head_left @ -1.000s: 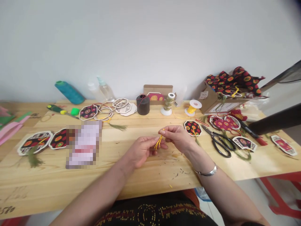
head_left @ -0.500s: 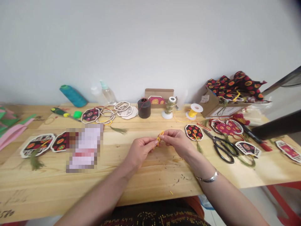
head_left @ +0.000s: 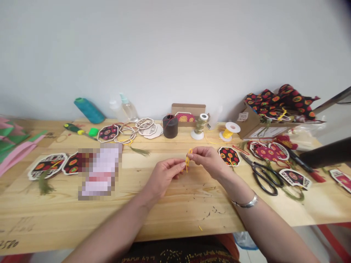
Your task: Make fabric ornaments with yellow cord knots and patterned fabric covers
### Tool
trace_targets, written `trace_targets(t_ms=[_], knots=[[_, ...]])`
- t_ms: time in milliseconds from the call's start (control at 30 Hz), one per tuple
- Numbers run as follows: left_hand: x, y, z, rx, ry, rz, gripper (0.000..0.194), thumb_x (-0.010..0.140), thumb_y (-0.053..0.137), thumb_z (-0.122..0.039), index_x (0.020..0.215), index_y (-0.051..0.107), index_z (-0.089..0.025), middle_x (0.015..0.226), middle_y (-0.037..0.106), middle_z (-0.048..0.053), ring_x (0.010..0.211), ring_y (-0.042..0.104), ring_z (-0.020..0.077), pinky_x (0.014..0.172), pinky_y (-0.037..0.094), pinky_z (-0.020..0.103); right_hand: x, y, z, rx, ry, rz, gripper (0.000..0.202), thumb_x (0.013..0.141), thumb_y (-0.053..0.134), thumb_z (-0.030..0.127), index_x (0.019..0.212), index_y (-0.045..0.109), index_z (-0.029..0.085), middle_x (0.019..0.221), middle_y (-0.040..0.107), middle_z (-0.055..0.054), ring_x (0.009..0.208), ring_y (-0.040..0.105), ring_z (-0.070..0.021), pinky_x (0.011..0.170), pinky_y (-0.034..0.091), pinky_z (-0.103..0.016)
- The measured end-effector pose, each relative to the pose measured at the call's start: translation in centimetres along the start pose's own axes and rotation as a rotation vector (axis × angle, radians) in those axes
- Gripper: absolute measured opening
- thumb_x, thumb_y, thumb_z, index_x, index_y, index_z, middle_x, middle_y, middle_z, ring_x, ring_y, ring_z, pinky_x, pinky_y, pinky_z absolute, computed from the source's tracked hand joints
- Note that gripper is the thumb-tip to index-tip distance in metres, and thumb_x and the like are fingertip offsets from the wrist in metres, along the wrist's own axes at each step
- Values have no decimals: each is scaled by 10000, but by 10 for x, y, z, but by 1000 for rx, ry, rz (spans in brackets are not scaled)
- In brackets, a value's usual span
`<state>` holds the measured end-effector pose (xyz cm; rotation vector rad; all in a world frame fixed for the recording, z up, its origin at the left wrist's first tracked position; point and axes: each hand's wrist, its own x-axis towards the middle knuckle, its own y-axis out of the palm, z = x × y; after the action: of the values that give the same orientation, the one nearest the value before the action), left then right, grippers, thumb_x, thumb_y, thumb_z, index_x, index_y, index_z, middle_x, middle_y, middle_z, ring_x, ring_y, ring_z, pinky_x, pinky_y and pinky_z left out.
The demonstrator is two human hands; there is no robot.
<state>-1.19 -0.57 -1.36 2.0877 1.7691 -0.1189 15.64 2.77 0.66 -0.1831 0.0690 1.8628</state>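
A small looped piece of yellow cord [head_left: 187,160] is held up above the middle of the wooden table [head_left: 164,215]. My left hand [head_left: 168,173] pinches its lower left part between thumb and fingers. On the other side, my right hand [head_left: 204,159] grips the upper part, where a small loop stands up. A patterned ornament [head_left: 229,156] lies just right of my right hand, and a spool of yellow cord [head_left: 229,131] is behind it.
Black-handled scissors [head_left: 264,177] lie at the right, near more ornaments and a cardboard box [head_left: 257,124] of patterned cloth. Along the wall stand a black thread spool [head_left: 170,126], bottles [head_left: 128,107] and a teal cone [head_left: 89,110]. Ornaments [head_left: 48,166] lie at the left.
My right hand has risen slightly, and the cord's loop now stands more upright between my hands. The view has shifted a little, so the table items appear slightly displaced.
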Motion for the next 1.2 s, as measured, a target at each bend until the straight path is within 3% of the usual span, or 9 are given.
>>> trace_targets(t_ms=[333, 500, 567, 633, 767, 933, 1033, 1133, 1200], knots=[[1, 2, 2, 127, 31, -53, 127, 658, 731, -285, 713, 733, -171, 615, 642, 1, 547, 467, 91, 549, 367, 241, -3, -3, -15, -90, -56, 42, 238, 768, 646, 381, 758, 682, 147, 661, 608, 3, 579, 466, -95, 561, 366, -249], [-2, 3, -4, 193, 13, -34, 132, 677, 697, -282, 722, 732, -163, 702, 709, 35, 584, 512, 104, 571, 390, 242, -9, -4, -10, -363, -476, -108, 313, 852, 572, 220, 1158, 633, 209, 1126, 641, -86, 921, 585, -165, 794, 479, -325], [-3, 3, -7, 253, 29, -18, 121, 687, 678, -267, 733, 732, -168, 716, 718, 34, 606, 538, 115, 593, 409, 249, -10, -5, -8, -486, -618, -26, 269, 868, 559, 187, 1119, 656, 207, 1123, 648, -91, 1028, 565, -185, 889, 457, -356], [-5, 5, -9, 305, 47, -22, 105, 686, 673, -250, 728, 728, -172, 691, 709, 23, 620, 557, 126, 615, 428, 258, -11, -7, -7, -562, -660, 67, 208, 876, 556, 188, 1037, 688, 191, 997, 684, -88, 980, 575, -194, 874, 460, -367], [-6, 6, -9, 324, 88, -70, 78, 670, 689, -243, 700, 715, -177, 678, 706, 18, 634, 586, 144, 627, 448, 273, -10, -8, -8, -648, -605, 137, 168, 876, 549, 183, 908, 713, 200, 857, 696, -70, 858, 573, -195, 790, 461, -355], [-5, 4, -6, 286, 128, -110, 64, 676, 710, -224, 707, 713, -168, 691, 712, 32, 660, 611, 154, 640, 459, 275, -12, -7, -5, -599, -495, 93, 135, 826, 582, 170, 800, 712, 198, 760, 680, -53, 775, 567, -178, 727, 439, -330], [-4, 2, -6, 126, 163, -152, 155, 682, 735, -220, 827, 709, -170, 690, 704, 16, 658, 605, 132, 645, 454, 258, -13, -6, -5, -409, -303, 88, 99, 793, 622, 229, 769, 709, 188, 743, 675, -38, 707, 560, -150, 664, 417, -298], [-4, 2, -5, -139, 203, -158, 323, 700, 744, -240, 1013, 678, -192, 815, 725, 26, 659, 586, 108, 624, 440, 246, -11, -3, -8, -65, -76, 29, 143, 744, 676, 316, 734, 701, 175, 697, 667, -19, 619, 524, -115, 612, 387, -274], [-3, 3, -3, -227, 177, -136, 321, 687, 756, -233, 998, 697, -178, 890, 730, 51, 655, 571, 101, 608, 430, 245, -11, 0, -10, 148, 1, -16, 169, 701, 718, 339, 696, 692, 172, 660, 653, -4, 586, 497, -94, 597, 366, -259]])
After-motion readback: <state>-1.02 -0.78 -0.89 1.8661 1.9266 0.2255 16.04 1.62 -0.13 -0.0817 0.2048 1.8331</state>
